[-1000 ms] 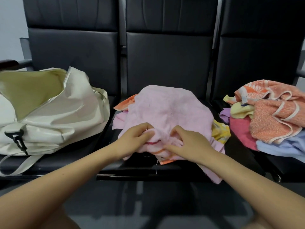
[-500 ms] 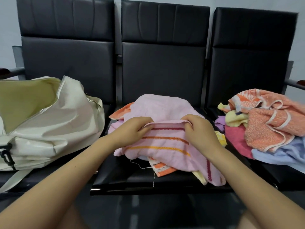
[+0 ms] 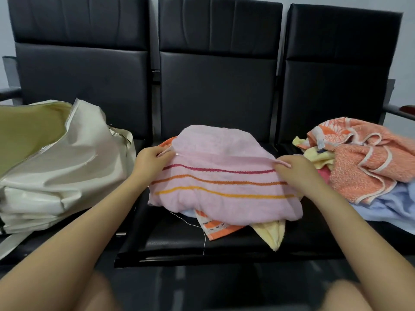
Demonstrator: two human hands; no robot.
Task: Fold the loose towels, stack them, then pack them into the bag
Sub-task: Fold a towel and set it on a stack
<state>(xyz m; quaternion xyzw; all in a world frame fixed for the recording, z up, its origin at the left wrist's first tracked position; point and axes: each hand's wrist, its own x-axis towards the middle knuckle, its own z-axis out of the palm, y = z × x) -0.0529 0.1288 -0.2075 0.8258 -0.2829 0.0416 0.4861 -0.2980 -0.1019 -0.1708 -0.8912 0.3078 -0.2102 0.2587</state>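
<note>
A pink towel (image 3: pixel 224 194) with red, orange and yellow stripes lies on the middle seat, its near edge lifted and stretched between my hands. My left hand (image 3: pixel 150 161) pinches the left corner of that edge; my right hand (image 3: pixel 294 169) pinches the right corner. Under the pink towel, an orange-striped towel (image 3: pixel 215 230) and a pale yellow towel (image 3: pixel 271 234) stick out toward me. An open cream bag (image 3: pixel 65 167) sits on the left seat, its greenish lining showing. Loose towels (image 3: pixel 363 162), orange, yellow, magenta and light blue, are heaped on the right seat.
Three black padded seats (image 3: pixel 215 90) stand in a row with tall backs. The front strip of the middle seat (image 3: pixel 170 243) is bare black cushion. A metal armrest (image 3: pixel 397 110) sticks out at the far right. The bag's strap (image 3: pixel 9 245) hangs over the left seat's front edge.
Both hands have moved apart along the pink towel's edge, from gripping it bunched together to holding it stretched wide by its corners. The striped end is now spread flat across the pile.
</note>
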